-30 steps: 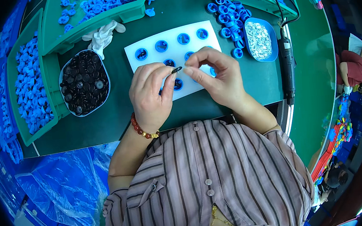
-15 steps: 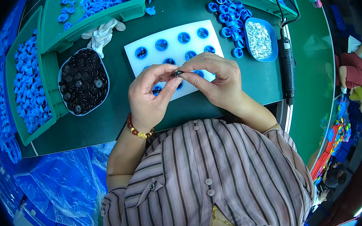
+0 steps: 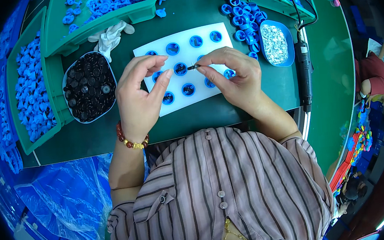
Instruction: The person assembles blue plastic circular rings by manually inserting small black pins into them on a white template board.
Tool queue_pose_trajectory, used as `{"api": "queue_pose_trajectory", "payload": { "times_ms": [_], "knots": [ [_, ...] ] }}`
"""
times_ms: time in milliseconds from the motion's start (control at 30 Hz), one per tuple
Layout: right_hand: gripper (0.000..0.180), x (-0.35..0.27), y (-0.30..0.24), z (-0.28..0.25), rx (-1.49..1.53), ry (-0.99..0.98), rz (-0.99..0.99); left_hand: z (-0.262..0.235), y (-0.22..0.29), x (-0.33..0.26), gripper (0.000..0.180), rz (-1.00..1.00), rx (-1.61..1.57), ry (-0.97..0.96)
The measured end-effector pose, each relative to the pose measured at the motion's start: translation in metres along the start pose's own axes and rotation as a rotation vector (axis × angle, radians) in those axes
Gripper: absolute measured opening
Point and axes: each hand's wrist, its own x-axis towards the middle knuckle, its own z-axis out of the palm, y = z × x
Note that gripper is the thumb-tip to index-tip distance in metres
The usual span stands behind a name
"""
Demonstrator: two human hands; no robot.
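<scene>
My right hand (image 3: 239, 75) pinches a small dark piece (image 3: 193, 67) between thumb and forefinger, above a white board (image 3: 184, 36). The piece is too small to make out its kind. Round blue caps (image 3: 188, 89) sit in rows on the board, several with black parts inside. My left hand (image 3: 138, 95) hovers over the board's left side, thumb and fingers apart with nothing visible between them. Both hands cover some of the caps.
Left of the board stands a tub of black discs (image 3: 86, 86). Green bins (image 3: 53, 102) of blue parts line the left and back. White gloves (image 3: 111, 39), loose blue rings (image 3: 249, 21), a tub of small silvery pieces (image 3: 275, 43) and a corded black screwdriver-like tool (image 3: 304, 71) lie about.
My hands have parted. The left moved left and its fingers opened, letting go of the small dark piece. The right shifted slightly and still holds the piece, now over the board's middle.
</scene>
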Motion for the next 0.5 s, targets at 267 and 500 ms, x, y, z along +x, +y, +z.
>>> {"api": "queue_pose_trajectory", "payload": {
  "times_ms": [267,500],
  "knots": [
    [0.012,0.015,0.022,0.002,-0.151,-0.035,-0.008,0.007,-0.02,0.029,0.026,0.254,0.628,-0.129],
    [0.009,0.028,0.036,0.013,-0.233,-0.092,0.035,0.015,-0.027,0.031,0.017,0.304,0.693,-0.004]
  ]
}}
